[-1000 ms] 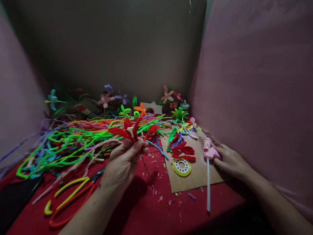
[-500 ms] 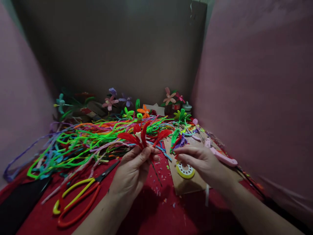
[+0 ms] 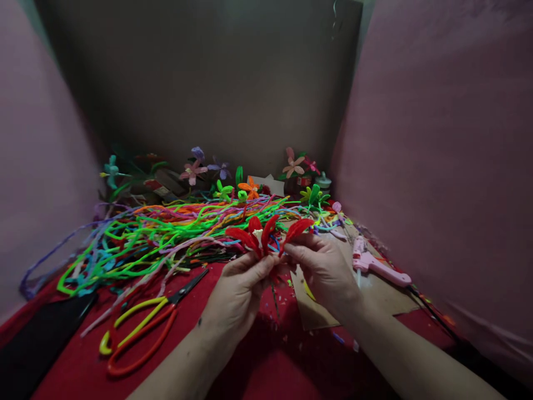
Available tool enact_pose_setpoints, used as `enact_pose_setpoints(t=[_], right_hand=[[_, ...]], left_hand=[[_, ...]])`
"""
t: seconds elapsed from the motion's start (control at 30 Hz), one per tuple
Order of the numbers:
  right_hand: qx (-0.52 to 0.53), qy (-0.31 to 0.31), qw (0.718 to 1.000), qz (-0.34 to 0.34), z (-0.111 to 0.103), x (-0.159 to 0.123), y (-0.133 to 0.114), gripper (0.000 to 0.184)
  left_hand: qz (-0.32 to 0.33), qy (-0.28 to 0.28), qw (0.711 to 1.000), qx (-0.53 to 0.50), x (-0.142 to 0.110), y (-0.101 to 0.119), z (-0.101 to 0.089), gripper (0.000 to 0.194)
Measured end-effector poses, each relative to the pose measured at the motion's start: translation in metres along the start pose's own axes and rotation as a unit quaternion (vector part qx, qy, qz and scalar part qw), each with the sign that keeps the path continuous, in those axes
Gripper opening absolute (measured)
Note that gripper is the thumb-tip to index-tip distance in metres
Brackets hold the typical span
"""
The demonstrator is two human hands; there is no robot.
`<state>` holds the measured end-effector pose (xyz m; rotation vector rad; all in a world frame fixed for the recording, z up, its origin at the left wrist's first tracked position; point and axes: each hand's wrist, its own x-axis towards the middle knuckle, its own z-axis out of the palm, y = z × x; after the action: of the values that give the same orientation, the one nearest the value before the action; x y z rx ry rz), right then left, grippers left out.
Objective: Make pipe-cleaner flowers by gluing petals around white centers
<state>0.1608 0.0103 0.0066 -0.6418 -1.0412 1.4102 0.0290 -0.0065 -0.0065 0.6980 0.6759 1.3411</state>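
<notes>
Partly assembled red flower [image 3: 270, 233] above a red-covered desk [image 3: 266, 361]. The left hand [image 3: 239, 289] had its grip closed, thumb against fingers, on the flower's base, and a thin dark stem [image 3: 275, 300] hung below. The right hand [image 3: 325, 272] pinched a further red petal [image 3: 297, 229] near its lower end, just beside the flower. Three petals already stood around the cream centre [image 3: 258, 238]; the further petal leaned outward, and whether its base was joined was hidden by the fingers. Securing that petal appeared to be the part left undone. The pink glue gun [image 3: 383, 266] lay unheld on the cardboard [image 3: 316, 319], and the scissors [image 3: 170, 303] lay apart at left. Complete-looking flowers, including an orange flower [image 3: 250, 189], stood behind.
</notes>
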Motion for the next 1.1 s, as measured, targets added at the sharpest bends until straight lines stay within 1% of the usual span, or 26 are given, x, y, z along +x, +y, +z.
enact_pose_setpoints(t=[0.07, 0.13, 0.2, 0.3, 0.43, 0.53, 0.67, 0.8, 0.93, 1.1], right_hand=[[-0.051, 0.02, 0.997, -0.056, -0.001, -0.001, -0.006, 0.003], [-0.123, 0.019, 0.988, -0.091, 0.0, -0.003, -0.011, 0.003], [-0.184, 0.003, 0.979, -0.086, 0.001, -0.005, -0.013, 0.004], [-0.239, -0.011, 0.968, -0.072, 0.003, -0.005, -0.011, 0.008], [-0.286, -0.005, 0.954, -0.093, 0.003, -0.004, -0.006, 0.008], [-0.288, -0.003, 0.953, -0.091, 0.002, -0.004, -0.004, 0.007], [-0.258, 0.002, 0.963, -0.071, 0.002, -0.005, -0.001, 0.006], [-0.236, 0.008, 0.969, -0.07, 0.003, -0.005, 0.002, 0.005], [-0.224, 0.005, 0.972, -0.075, 0.005, -0.006, 0.001, 0.008], [-0.208, -0.005, 0.976, -0.06, 0.005, -0.008, 0.0, 0.01]], left_hand=[[0.017, 0.014, 0.998, 0.065, 0.001, 0.003, -0.003, 0.013], [0.037, 0.02, 0.989, 0.141, 0.001, 0.006, -0.005, 0.011], [0.049, 0.019, 0.98, 0.193, 0.001, 0.008, -0.006, 0.009], [0.046, 0.0, 0.972, 0.228, 0.0, 0.011, -0.004, 0.008], [0.052, -0.023, 0.965, 0.256, -0.001, 0.01, -0.003, 0.012], [0.064, -0.025, 0.958, 0.279, 0.0, 0.009, -0.003, 0.015], [0.079, -0.023, 0.95, 0.301, -0.001, 0.008, -0.003, 0.017], [0.093, -0.018, 0.94, 0.326, -0.002, 0.008, -0.003, 0.018], [0.113, -0.015, 0.933, 0.343, -0.003, 0.006, -0.005, 0.014], [0.136, -0.011, 0.932, 0.335, 0.0, 0.003, -0.009, 0.007]])
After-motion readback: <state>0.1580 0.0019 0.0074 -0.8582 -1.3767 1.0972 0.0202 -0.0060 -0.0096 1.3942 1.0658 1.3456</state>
